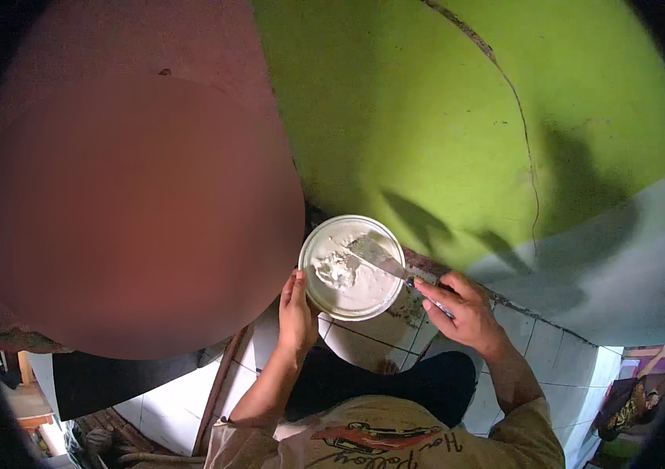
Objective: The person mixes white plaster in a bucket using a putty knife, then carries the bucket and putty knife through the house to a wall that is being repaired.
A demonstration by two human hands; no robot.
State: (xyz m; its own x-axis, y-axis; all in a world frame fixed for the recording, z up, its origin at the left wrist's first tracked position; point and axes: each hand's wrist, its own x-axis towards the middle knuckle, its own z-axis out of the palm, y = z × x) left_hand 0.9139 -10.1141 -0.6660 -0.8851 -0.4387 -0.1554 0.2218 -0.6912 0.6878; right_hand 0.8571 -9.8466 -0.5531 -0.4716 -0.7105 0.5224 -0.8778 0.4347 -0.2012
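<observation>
A round white tub (353, 316) is held up in front of me, with thick white paste (338, 270) inside, lumpy and stirred up toward its left side. My left hand (296, 316) grips the tub's left rim, fingers on the near-left wall. In my right hand (461, 311) is a putty knife (379, 259), held by its dark handle. Its metal blade reaches over the tub's right rim, and the tip rests in or on the paste. Some white residue shows on the blade.
A green wall (442, 117) with a long crack (521, 125) rises ahead, pale grey at its lower right. White floor tiles (364, 344) lie below. A brown wooden strip (219, 391) runs at the left. Cloth (637, 399) hangs at the far right. A large blurred patch hides the left.
</observation>
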